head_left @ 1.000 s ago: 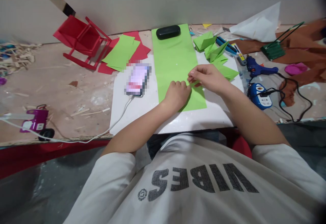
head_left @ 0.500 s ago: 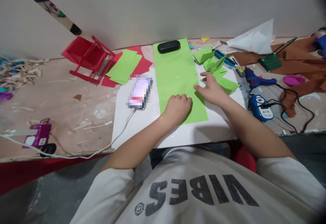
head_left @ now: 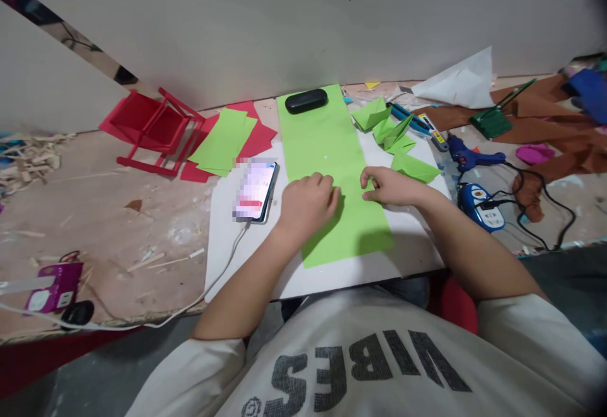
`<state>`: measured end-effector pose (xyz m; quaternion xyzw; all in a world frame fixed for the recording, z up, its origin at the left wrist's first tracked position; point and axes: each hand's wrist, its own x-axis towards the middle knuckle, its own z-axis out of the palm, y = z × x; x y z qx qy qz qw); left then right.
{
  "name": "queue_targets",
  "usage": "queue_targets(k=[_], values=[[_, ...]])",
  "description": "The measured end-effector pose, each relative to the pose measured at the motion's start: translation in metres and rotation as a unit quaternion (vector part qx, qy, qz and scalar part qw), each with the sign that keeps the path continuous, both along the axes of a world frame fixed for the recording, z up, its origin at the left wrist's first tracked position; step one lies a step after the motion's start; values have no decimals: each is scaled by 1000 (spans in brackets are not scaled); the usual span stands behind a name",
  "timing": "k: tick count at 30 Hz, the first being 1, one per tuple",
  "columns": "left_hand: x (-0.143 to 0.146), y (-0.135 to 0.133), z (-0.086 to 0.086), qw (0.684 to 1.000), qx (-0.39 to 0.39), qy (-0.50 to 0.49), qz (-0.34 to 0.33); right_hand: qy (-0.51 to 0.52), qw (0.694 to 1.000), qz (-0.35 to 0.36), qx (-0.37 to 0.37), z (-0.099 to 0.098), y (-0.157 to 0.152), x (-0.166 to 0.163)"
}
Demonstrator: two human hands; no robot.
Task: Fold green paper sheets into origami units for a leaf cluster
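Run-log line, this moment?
left hand: over left edge of green sheet | right hand: over right edge, nothing visibly held | black case: on sheet's far end | phone: left of sheet

Soft, dim light; a shadow darkens the near end of the paper (head_left: 327,145); pixelation masks the phone (head_left: 256,192); right corners blacken.

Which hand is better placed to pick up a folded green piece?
Likely the right hand: it is beside the nearest folded green piece and appears to hold nothing. The left hand is farther away, over the long green sheet.
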<state>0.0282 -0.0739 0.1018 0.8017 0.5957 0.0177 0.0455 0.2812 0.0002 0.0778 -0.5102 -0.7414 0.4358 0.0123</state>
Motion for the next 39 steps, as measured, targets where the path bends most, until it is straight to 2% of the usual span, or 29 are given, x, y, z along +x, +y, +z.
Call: queue_targets(k=[2, 4, 8, 10, 12, 14, 17, 19, 22, 25, 29, 34, 39], values=[[-13, 3, 8, 999, 23, -17, 38, 2, 994, 104, -18, 11, 2, 8], [-27, 2, 17, 996, 36, -51, 58, 4, 986, 164, -16, 25, -1, 17], [-56, -20, 25, 992, 51, -85, 72, -17, 984, 175, -5, 57, -16, 37], [-68, -40, 18, 990, 43, -107, 82, -46, 983, 179, -10, 67, -26, 45], [-73, -62, 2, 986, 34, -136, 88, -88, 980, 181, 1, 70, -34, 49], [-73, -82, -18, 984, 36, -160, 75, -147, 972, 181, 35, 66, -41, 46], [-64, -105, -42, 983, 32, -181, 28, -223, 947, 186, 136, 54, -45, 30], [-57, -116, -49, 984, 22, -178, -9, -232, 928, 188, 224, 47, -44, 15], [-46, -130, -48, 983, 17, -171, -56, -202, 904, 200, 318, 40, -35, 0], [-40, -139, -43, 982, 29, -169, -76, -194, 904, 213, 317, 37, -23, -5], [-40, -143, -41, 981, 45, -168, -88, -181, 917, 182, 304, 31, -11, -8], [-49, -131, -54, 975, 65, -205, -47, -133, 945, 108, 277, 19, 0, -14], [-41, -135, -69, 974, 72, -202, -68, -123, 941, 54, 310, 17, 4, -5]])
